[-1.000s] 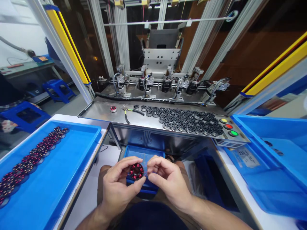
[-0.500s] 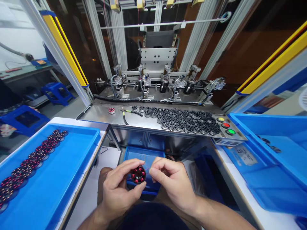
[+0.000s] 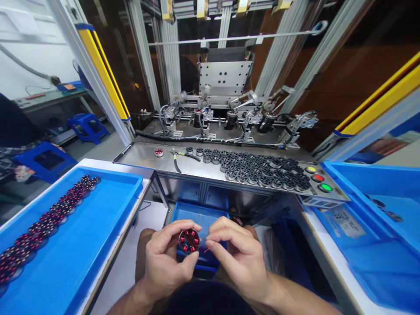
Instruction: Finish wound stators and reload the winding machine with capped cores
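Between the thumb and fingers of my left hand (image 3: 166,251) is a round motor stator (image 3: 189,241), black with red wire coils around its ring. Its open face is turned up toward me. Just to its right, my right hand (image 3: 234,247) is closed in a pinch, thumb against forefinger, on a thin red wire (image 3: 206,250) whose short end sticks out toward the stator. Whether this wire is still joined to the stator I cannot tell. Both hands are above a blue bin (image 3: 201,211) down between my knees.
Unwound black stators (image 3: 262,168) crowd the steel bench (image 3: 144,158), beside cutters (image 3: 180,157) and one red-wound stator (image 3: 159,152). Wound stators line the left blue tray (image 3: 108,218). A winding machine (image 3: 226,78) stands behind, coloured buttons (image 3: 317,178) and a blue crate (image 3: 361,245) at right.
The stator has tilted slightly in my left hand, and the red wire end now shows at my right fingertips. Arms on the machine have swung. The whole view has shifted a little.
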Motion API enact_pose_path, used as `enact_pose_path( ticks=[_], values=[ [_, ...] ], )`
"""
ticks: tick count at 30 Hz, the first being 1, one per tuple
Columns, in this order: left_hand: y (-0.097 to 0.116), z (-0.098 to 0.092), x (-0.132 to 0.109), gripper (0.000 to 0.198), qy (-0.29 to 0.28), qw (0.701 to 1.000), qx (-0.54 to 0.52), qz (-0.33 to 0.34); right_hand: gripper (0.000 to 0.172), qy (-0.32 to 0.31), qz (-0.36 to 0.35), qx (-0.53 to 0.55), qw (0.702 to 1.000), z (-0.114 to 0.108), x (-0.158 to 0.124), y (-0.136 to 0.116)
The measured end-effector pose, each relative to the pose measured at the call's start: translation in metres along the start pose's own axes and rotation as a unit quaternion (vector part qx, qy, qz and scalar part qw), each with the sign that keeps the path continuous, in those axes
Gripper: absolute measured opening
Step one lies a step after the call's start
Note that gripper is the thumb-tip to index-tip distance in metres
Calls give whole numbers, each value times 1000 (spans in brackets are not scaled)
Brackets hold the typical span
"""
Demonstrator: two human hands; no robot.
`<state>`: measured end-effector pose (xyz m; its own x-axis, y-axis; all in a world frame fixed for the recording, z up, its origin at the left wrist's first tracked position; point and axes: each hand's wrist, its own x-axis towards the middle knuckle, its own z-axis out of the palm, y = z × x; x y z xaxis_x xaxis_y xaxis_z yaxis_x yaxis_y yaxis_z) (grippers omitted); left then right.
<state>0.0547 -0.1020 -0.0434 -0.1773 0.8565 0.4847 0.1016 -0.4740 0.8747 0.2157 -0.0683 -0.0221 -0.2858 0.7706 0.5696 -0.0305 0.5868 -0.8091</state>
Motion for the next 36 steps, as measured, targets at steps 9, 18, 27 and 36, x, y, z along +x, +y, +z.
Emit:
enact_pose_path(
  ticks=[9, 18, 27, 36],
  values=[
    [0, 3, -5, 49, 24, 1000, -6, 2, 21, -28, -56, 52, 997, -2, -7, 1],
    [5, 5, -6, 33, -41, 953, -222, -202, 26, -170, -141, 70, 973, -16, 35, 10],
    [3, 4, -1, 37, -100, 906, -309, -271, 7, -69, -249, -70, 964, -13, 18, 3],
    [2, 16, -3, 46, -11, 981, -188, -47, 16, 45, -240, -170, 955, -6, -7, -2]
  ],
)
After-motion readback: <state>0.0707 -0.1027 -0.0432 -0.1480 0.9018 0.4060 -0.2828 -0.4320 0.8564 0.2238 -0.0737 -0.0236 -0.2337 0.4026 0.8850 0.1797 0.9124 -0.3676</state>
